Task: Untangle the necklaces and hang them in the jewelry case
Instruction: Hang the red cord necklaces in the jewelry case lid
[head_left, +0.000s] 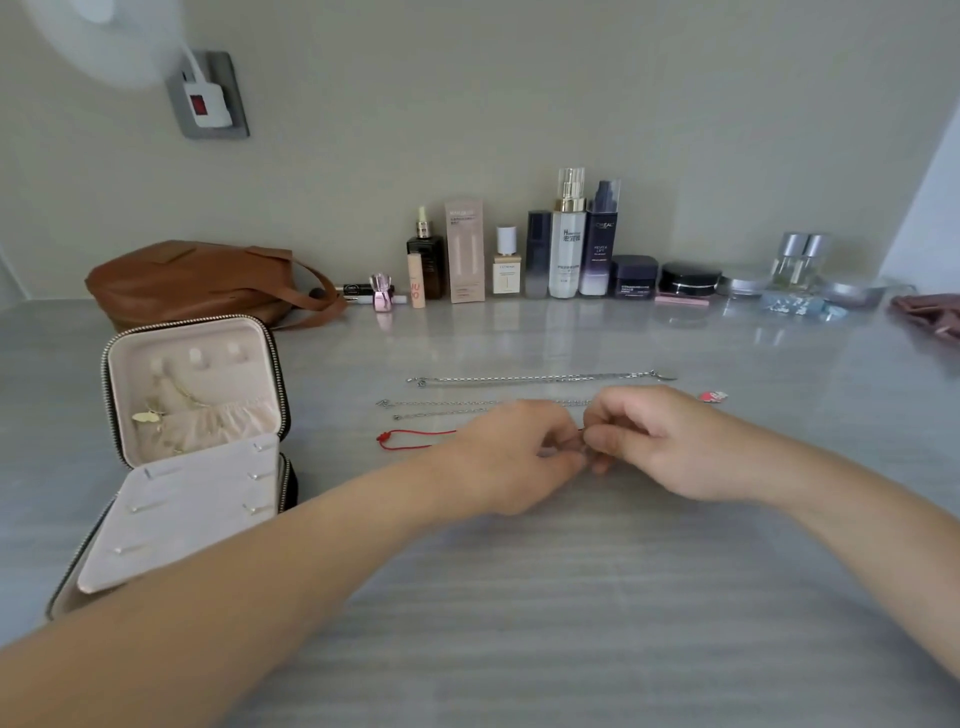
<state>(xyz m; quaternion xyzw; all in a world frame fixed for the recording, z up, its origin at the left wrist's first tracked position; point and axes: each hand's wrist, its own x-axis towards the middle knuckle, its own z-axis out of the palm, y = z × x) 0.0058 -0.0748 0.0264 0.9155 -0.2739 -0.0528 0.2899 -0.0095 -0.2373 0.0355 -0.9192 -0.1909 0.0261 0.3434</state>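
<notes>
Red cord necklace (426, 432) | thin, knotted | pinched by left hand (514, 457), right hand (670, 441)

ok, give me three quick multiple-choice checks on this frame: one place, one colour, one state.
1. Where does the jewelry case sit?
A. right of both hands
B. left of the left hand
C. among the bottles at the wall

2. The cord leading under the left hand is
A. red
B. blue
C. green

3. The jewelry case is
A. zipped shut
B. upside down
C. open, lid upright

Answers:
1 B: the case lies at the left of the view, beyond the left forearm.
2 A: the cord's knotted free end shows bright red.
3 C: the lid's pale lining is exposed, with a gold necklace hanging in it.
</notes>
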